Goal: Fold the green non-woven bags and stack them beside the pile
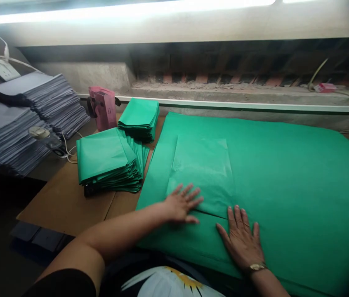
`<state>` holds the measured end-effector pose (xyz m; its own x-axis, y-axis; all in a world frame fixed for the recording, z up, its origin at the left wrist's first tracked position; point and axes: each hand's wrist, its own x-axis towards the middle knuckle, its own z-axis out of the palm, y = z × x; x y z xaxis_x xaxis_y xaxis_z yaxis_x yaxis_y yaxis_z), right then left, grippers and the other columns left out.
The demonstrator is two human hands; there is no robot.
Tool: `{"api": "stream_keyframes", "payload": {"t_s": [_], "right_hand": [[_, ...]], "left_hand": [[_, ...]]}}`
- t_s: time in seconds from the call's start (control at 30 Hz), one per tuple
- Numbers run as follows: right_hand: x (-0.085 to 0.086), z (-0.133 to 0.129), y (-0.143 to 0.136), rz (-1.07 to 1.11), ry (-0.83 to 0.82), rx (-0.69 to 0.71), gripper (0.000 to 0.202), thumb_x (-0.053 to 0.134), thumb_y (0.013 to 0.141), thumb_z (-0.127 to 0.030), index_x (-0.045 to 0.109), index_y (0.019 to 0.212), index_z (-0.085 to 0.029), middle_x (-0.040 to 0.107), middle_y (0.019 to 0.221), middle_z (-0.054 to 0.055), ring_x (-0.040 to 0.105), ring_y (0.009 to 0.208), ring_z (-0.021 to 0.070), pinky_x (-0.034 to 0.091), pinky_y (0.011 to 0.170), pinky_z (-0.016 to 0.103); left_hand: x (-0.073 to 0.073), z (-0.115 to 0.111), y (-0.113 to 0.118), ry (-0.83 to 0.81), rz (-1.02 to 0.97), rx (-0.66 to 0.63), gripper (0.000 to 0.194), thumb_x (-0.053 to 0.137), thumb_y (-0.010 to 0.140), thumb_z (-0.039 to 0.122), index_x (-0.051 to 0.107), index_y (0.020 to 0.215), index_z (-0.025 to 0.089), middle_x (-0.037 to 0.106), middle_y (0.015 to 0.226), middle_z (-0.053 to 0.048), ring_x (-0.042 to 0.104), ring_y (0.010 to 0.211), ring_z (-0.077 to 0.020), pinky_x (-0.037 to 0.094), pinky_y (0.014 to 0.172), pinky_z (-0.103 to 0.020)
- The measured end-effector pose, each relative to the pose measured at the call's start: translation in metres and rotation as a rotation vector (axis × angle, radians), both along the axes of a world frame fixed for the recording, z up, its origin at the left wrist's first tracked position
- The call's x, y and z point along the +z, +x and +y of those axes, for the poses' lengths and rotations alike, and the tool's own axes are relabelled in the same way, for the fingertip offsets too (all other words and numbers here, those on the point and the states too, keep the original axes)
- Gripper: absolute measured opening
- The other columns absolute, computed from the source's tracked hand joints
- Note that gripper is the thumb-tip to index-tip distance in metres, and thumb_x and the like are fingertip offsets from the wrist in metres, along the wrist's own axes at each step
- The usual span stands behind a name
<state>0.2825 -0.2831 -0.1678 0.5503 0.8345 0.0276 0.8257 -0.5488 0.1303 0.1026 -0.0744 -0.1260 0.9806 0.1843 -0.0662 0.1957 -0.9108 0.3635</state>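
A square green sheet, slightly creased, lies flat on a large green sheet that covers much of the table. My left hand rests near the square's lower left edge, its fingers spread and a little blurred. At the lower right corner of that square, my right hand lies palm down with fingers apart, wearing a watch on the wrist. Neither hand grips anything. A dark line runs along the square's near edge, between the two hands.
Left of the large sheet, two stacks of folded green pieces, a nearer stack and a farther stack, sit on brown cardboard. A pink container stands behind them. Grey paper piles, a bottle and a power strip are farther left.
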Motion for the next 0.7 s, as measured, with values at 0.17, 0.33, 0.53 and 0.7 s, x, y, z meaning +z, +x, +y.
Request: {"api": "stream_keyframes", "payload": {"t_s": [0.17, 0.33, 0.53, 0.7], "right_hand": [[-0.003, 0.000, 0.030, 0.051, -0.012, -0.016, 0.085, 0.017, 0.081, -0.072, 0.018, 0.147, -0.019, 0.003, 0.152, 0.004, -0.006, 0.138, 0.0279, 0.004, 0.106, 0.062], [0.026, 0.137, 0.104, 0.153, 0.075, -0.282, 0.078, 0.018, 0.082, -0.073, 0.017, 0.146, -0.030, 0.003, 0.153, 0.007, -0.001, 0.136, 0.0386, 0.006, 0.101, 0.068], [0.062, 0.269, 0.213, 0.232, 0.331, -0.533, 0.068, 0.025, 0.087, -0.063, 0.029, 0.144, -0.027, 0.013, 0.151, 0.013, 0.005, 0.134, 0.0439, 0.001, 0.096, 0.071], [0.063, 0.276, 0.227, 0.224, 0.435, -0.472, 0.065, 0.024, 0.089, -0.051, 0.034, 0.141, -0.015, 0.019, 0.148, 0.020, 0.011, 0.133, 0.0445, 0.005, 0.095, 0.074]], "left_hand": [[-0.009, -0.003, -0.054, 0.018, 0.001, -0.011, 0.072, 0.030, 0.090, 0.062, 0.000, 0.146, 0.028, 0.003, 0.153, -0.003, 0.002, 0.141, -0.0284, 0.000, 0.111, -0.055], [-0.011, 0.039, -0.069, 0.121, 0.020, -0.031, 0.072, 0.040, 0.091, 0.051, -0.003, 0.145, 0.030, 0.011, 0.151, -0.005, 0.012, 0.139, -0.0296, 0.013, 0.112, -0.054], [-0.052, 0.074, -0.059, 0.287, -0.220, -0.194, 0.070, 0.041, 0.093, 0.025, -0.004, 0.145, 0.032, 0.039, 0.141, -0.006, 0.037, 0.131, -0.0261, 0.039, 0.104, -0.039], [-0.038, 0.104, -0.019, 0.195, -0.278, -0.078, 0.066, 0.050, 0.087, 0.031, 0.020, 0.145, 0.029, 0.038, 0.143, -0.005, 0.037, 0.131, -0.0257, 0.036, 0.106, -0.041]]}}
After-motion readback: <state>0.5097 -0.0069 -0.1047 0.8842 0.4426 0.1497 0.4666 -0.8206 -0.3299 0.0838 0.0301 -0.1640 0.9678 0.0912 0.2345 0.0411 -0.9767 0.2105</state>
